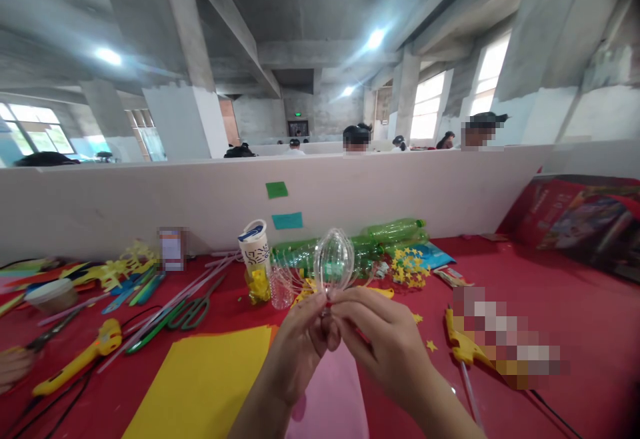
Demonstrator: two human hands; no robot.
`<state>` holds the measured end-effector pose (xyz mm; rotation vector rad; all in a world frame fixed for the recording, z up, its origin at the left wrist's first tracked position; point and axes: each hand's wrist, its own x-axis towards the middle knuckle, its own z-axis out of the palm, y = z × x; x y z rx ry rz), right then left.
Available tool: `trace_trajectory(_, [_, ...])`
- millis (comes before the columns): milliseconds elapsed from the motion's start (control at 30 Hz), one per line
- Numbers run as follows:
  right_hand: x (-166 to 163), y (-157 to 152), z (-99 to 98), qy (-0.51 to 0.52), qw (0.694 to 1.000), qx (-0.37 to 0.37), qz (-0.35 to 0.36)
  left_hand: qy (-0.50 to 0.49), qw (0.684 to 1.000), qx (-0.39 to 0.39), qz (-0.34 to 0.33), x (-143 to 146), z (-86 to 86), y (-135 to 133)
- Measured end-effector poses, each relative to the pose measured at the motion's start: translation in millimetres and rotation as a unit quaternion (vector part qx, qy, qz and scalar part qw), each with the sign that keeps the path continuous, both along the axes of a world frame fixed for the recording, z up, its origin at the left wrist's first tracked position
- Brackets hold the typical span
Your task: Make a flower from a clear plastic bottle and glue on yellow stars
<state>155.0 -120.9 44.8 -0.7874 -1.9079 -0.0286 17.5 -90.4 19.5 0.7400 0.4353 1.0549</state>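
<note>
Red surface has yellow sheets at 8 o'clock from the hands, green bottles around 1. Left hand and right hand each have a grip pinched nearly closed on the base of the clear loop bundle, which stands upright at 12. The loops look formed; the thin strands splaying sideways seem unfinished. Yellow stars at 1 are cut, lying loose.

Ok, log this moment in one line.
left hand: holding clear looped plastic piece | right hand: touching its base | yellow sheet: on red table | pink sheet: below hands
</note>
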Motion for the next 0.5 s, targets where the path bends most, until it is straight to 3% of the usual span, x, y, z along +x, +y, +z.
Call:
trace_trajectory(133, [1.9, -2.9, 4.0, 0.067, 0.998, -0.01, 0.008, 0.012, 0.999, 0.032, -0.011, 1.6, 2.2, -2.8])
trace_trajectory(500, [-0.6, -8.1, 6.0, -0.011, 1.0, 0.015, -0.001, -0.037, 0.998, 0.041, 0.008, -1.6, 3.0, -2.7])
